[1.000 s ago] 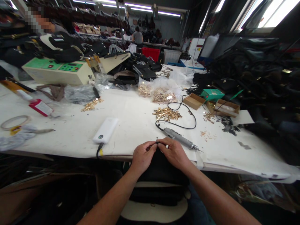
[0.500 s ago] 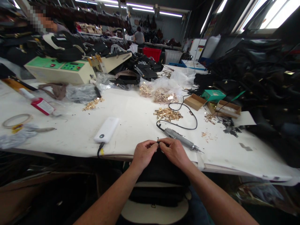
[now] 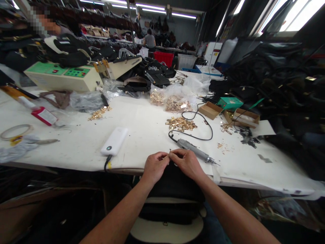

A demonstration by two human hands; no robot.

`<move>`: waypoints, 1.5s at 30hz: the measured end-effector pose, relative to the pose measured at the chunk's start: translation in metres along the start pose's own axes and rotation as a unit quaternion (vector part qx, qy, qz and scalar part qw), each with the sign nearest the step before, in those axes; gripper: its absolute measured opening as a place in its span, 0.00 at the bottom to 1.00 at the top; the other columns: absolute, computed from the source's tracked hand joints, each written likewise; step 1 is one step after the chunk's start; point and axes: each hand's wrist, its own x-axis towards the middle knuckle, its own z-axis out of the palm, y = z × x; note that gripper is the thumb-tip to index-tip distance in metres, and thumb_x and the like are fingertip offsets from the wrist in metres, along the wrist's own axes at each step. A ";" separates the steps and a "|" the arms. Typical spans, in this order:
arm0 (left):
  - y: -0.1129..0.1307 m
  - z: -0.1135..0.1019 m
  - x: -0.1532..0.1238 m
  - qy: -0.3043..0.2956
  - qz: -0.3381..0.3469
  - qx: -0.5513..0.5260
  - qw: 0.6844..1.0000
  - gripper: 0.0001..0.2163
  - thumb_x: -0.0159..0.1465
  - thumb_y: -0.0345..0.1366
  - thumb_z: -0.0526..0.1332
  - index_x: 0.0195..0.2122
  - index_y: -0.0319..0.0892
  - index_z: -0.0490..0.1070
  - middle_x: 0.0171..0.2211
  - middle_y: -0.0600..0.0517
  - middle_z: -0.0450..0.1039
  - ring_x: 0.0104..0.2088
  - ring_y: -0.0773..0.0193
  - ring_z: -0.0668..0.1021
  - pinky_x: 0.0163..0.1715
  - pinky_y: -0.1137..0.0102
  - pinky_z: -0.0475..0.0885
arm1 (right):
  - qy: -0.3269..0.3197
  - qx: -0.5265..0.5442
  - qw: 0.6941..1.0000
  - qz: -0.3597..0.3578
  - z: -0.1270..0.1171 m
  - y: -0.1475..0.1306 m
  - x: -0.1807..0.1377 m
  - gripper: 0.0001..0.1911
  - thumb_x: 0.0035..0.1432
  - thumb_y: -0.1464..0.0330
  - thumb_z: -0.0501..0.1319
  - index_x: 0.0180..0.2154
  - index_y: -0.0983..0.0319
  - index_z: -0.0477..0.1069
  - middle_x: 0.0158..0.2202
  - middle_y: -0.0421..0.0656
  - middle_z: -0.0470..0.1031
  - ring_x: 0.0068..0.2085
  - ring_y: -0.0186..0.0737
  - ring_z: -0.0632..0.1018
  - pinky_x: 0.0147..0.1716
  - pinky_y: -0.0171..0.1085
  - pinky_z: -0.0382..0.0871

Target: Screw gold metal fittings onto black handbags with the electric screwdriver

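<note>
My left hand [image 3: 154, 166] and my right hand [image 3: 186, 163] meet at the near edge of the white table [image 3: 142, 128], fingertips pinched together on the top edge of a black bag [image 3: 175, 189] that rests in my lap. Whatever small part lies between the fingertips is hidden. A grey electric screwdriver [image 3: 195, 151] lies just right of my right hand, its black cable looping back. A pile of gold metal fittings [image 3: 180, 123] sits beyond the hands.
A white power bank [image 3: 114, 141] lies left of my hands. Bags of gold fittings [image 3: 175, 101], small cardboard boxes [image 3: 210, 109], a green-and-cream machine [image 3: 63, 77], a tape roll [image 3: 15, 131] and heaps of black bags [image 3: 279, 84] fill the table. Other people are at the back.
My fingertips have closed together, hiding the small dark piece that showed between them before. The hands stay in the same place.
</note>
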 end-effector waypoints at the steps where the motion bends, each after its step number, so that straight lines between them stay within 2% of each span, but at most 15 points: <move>1: 0.000 0.000 0.000 -0.002 0.001 0.003 1.000 0.13 0.59 0.47 0.63 0.32 0.43 0.81 0.23 0.54 0.77 0.26 0.63 0.76 0.28 0.71 0.68 | 0.000 -0.003 1.000 -0.001 0.000 0.001 0.000 0.14 0.63 0.63 0.60 0.37 0.60 0.84 0.32 0.41 0.82 0.33 0.41 0.80 0.34 0.36 0.72; 4: -0.001 0.000 0.001 -0.007 0.004 0.009 1.000 0.13 0.60 0.46 0.63 0.32 0.43 0.81 0.24 0.54 0.77 0.26 0.63 0.76 0.29 0.71 0.68 | -0.010 0.010 1.000 0.004 -0.002 0.006 0.000 0.17 0.63 0.68 0.56 0.45 0.61 0.82 0.33 0.42 0.83 0.33 0.40 0.81 0.36 0.37 0.73; 6: -0.002 0.000 0.001 -0.010 0.006 0.013 1.000 0.13 0.61 0.46 0.62 0.33 0.43 0.81 0.24 0.54 0.77 0.27 0.63 0.77 0.30 0.71 0.69 | -0.002 0.015 1.000 -0.006 -0.005 0.009 -0.002 0.19 0.61 0.71 0.55 0.49 0.62 0.81 0.39 0.44 0.83 0.36 0.41 0.82 0.40 0.38 0.75; 9: -0.002 0.000 0.002 -0.017 0.007 0.021 1.000 0.14 0.61 0.47 0.62 0.34 0.43 0.81 0.25 0.54 0.77 0.28 0.62 0.77 0.31 0.71 0.69 | 0.015 -0.008 1.000 -0.009 -0.010 0.009 -0.004 0.16 0.59 0.69 0.59 0.46 0.61 0.81 0.44 0.45 0.83 0.39 0.42 0.81 0.42 0.39 0.74; 14: 0.003 -0.003 0.000 -0.036 0.010 0.039 0.999 0.15 0.62 0.48 0.60 0.35 0.42 0.80 0.25 0.53 0.77 0.29 0.61 0.77 0.31 0.70 0.68 | -0.059 -0.012 0.998 0.037 -0.013 0.006 -0.005 0.12 0.60 0.65 0.61 0.41 0.61 0.81 0.31 0.40 0.81 0.31 0.37 0.77 0.32 0.35 0.67; 19: 0.006 -0.005 0.002 -0.060 0.019 0.077 0.995 0.15 0.63 0.48 0.59 0.35 0.43 0.78 0.25 0.54 0.76 0.27 0.62 0.76 0.29 0.70 0.66 | -0.079 0.041 0.995 0.042 -0.012 0.012 -0.009 0.14 0.57 0.68 0.62 0.44 0.61 0.80 0.31 0.38 0.79 0.26 0.32 0.70 0.26 0.33 0.60; 25: 0.008 -0.003 0.009 -0.081 0.027 0.133 0.987 0.12 0.64 0.45 0.58 0.34 0.45 0.76 0.25 0.55 0.74 0.28 0.62 0.74 0.28 0.70 0.63 | -0.047 0.044 0.995 0.070 -0.007 0.015 -0.011 0.16 0.54 0.70 0.62 0.44 0.62 0.79 0.28 0.37 0.77 0.24 0.30 0.66 0.23 0.32 0.56; 30: 0.009 0.000 0.016 -0.099 0.033 0.150 0.983 0.09 0.64 0.41 0.58 0.33 0.45 0.74 0.26 0.55 0.73 0.29 0.62 0.73 0.30 0.69 0.63 | -0.044 0.068 0.991 0.103 -0.004 0.023 -0.008 0.15 0.52 0.70 0.61 0.43 0.63 0.79 0.25 0.36 0.74 0.22 0.30 0.64 0.21 0.32 0.53; 34: 0.007 -0.001 0.020 -0.125 0.030 0.125 0.984 0.09 0.64 0.42 0.59 0.33 0.43 0.74 0.29 0.53 0.76 0.31 0.61 0.75 0.32 0.69 0.66 | -0.031 0.076 0.990 0.113 -0.001 0.029 -0.004 0.14 0.51 0.70 0.62 0.41 0.63 0.78 0.25 0.36 0.73 0.22 0.30 0.64 0.21 0.31 0.53; 38: 0.007 -0.004 0.022 -0.162 0.014 0.082 0.983 0.08 0.59 0.39 0.62 0.36 0.42 0.76 0.34 0.51 0.80 0.35 0.61 0.78 0.35 0.70 0.70 | -0.021 0.064 0.991 0.118 0.001 0.027 -0.002 0.13 0.49 0.72 0.62 0.39 0.63 0.78 0.23 0.36 0.73 0.22 0.30 0.65 0.21 0.31 0.54; 45: 0.008 -0.001 0.023 -0.159 -0.019 0.055 0.986 0.07 0.54 0.34 0.61 0.33 0.41 0.76 0.30 0.52 0.79 0.29 0.63 0.77 0.29 0.71 0.67 | -0.036 0.099 0.986 0.126 -0.001 0.028 -0.002 0.14 0.48 0.72 0.62 0.40 0.64 0.78 0.24 0.36 0.74 0.21 0.29 0.64 0.20 0.31 0.52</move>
